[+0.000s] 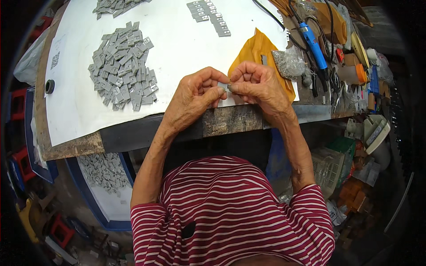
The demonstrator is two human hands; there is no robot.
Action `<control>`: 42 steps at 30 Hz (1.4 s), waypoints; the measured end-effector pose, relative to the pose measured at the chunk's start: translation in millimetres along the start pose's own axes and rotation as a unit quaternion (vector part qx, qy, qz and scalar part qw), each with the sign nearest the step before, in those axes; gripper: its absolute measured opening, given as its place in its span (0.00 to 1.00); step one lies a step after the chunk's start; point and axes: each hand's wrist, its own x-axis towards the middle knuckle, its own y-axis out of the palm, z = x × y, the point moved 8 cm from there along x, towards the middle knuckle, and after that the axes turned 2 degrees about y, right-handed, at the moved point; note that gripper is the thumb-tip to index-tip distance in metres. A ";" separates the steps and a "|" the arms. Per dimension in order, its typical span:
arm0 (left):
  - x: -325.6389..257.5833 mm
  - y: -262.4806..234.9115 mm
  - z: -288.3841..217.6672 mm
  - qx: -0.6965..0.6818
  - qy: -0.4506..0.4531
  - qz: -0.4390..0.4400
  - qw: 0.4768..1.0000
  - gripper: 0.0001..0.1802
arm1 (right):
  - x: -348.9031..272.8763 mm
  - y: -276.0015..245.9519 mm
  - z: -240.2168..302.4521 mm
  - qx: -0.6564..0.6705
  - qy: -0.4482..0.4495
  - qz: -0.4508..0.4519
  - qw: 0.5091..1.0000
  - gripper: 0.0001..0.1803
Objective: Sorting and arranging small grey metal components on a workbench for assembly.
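Both hands meet just above the front edge of the table, their fingertips almost touching. A small flat grey plastic piece is pinched between the thumb and fingers of my left hand. My right hand is closed in a pinch against the right end of that piece; something tiny and dark seems to be at its fingertips, too small to name. Left of my hands lies a big loose heap of similar grey pieces. Farther off, more grey pieces are laid out side by side in a stepped group.
A yellow envelope lies behind my right hand, beside a clear bag of small metal parts. A blue electric screwdriver with cables is at the right. A black ring sits far left. Below the table, a blue-rimmed tray holds grey pieces.
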 end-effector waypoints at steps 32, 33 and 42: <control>3.4 -8.1 -37.8 0.332 0.141 -0.102 0.927 0.09 | 11.4 -4.0 1.4 0.028 -0.074 -0.073 0.994 0.05; 5.0 -10.2 -38.1 0.337 0.138 -0.104 0.926 0.09 | 11.8 -5.3 1.4 0.049 -0.075 -0.078 0.993 0.06; 51.2 -53.3 -31.7 0.409 0.145 -0.216 0.875 0.10 | -13.8 -22.3 13.5 0.030 -0.137 -0.137 0.981 0.10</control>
